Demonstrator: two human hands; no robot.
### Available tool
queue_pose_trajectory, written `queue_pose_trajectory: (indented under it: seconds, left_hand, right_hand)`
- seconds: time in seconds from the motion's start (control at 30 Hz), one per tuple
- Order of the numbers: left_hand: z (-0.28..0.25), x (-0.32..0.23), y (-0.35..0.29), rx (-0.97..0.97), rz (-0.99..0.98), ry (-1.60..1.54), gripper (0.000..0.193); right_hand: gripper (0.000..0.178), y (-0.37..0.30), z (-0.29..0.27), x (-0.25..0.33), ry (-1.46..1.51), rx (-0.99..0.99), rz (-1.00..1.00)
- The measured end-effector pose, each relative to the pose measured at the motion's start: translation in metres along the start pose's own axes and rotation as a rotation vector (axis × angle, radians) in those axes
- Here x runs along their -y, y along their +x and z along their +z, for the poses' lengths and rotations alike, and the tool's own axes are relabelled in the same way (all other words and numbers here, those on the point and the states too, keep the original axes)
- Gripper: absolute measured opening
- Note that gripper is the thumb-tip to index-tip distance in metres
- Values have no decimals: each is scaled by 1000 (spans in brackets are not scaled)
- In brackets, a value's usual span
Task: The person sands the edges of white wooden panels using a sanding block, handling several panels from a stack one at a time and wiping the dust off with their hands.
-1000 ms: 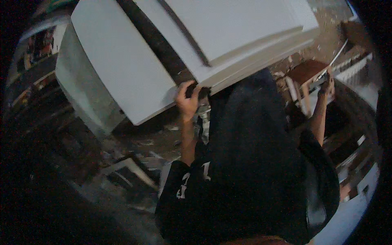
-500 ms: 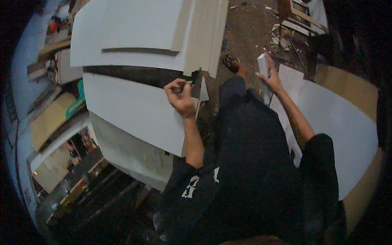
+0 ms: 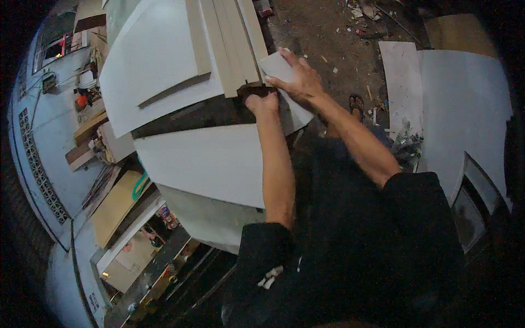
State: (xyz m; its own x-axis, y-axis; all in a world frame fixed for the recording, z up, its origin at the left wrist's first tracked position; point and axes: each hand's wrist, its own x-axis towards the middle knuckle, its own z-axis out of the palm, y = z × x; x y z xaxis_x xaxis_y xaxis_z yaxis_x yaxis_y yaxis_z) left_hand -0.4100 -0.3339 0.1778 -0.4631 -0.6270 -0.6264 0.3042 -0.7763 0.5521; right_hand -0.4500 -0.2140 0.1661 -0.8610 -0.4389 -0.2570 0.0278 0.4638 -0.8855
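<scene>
A white board (image 3: 277, 66) stands at the end of the bench, tilted, and my right hand (image 3: 303, 82) grips it, thumb on the near side and fingers over the far edge. Close beside it, my left hand (image 3: 262, 104) reaches into a dark slot at the bench end, by a dark piece (image 3: 249, 92) that I cannot make out. The left fingers are mostly hidden. Beige strips (image 3: 232, 44) lie along the bench beyond the hands. A white panel (image 3: 202, 158) spans the near side of the slot, and another white panel (image 3: 153, 54) lies on the far side.
White sheets (image 3: 465, 98) and a narrow pale board (image 3: 402, 82) lie to the right. Scraps litter the dirt floor (image 3: 339, 33). A clear plastic bag (image 3: 407, 145) lies by the narrow board. At left are leaning boards (image 3: 117, 205) and a green hose-like thing (image 3: 140, 186).
My right hand has swung left with the white board, from beside the floor sheets to the bench end. My left hand has moved slightly right and into the slot. The view has shifted.
</scene>
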Motion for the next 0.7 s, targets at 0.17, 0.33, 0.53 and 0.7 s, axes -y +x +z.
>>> queue_pose_trajectory:
  seconds: [0.17,0.33,0.53,0.7]
  left_hand:
    - [-31,2,-14,-236,-42,388,44]
    - [-42,16,-6,219,-1,111,32]
    - [-58,13,8,68,93,172,34]
    - [-55,18,-5,137,135,602,35]
  right_hand:
    - [92,-58,10,14,-30,106,159]
    - [94,-84,-13,-34,-1,145,230]
    - [77,-36,-23,16,6,92,111]
    - [80,-49,8,-8,23,32,132]
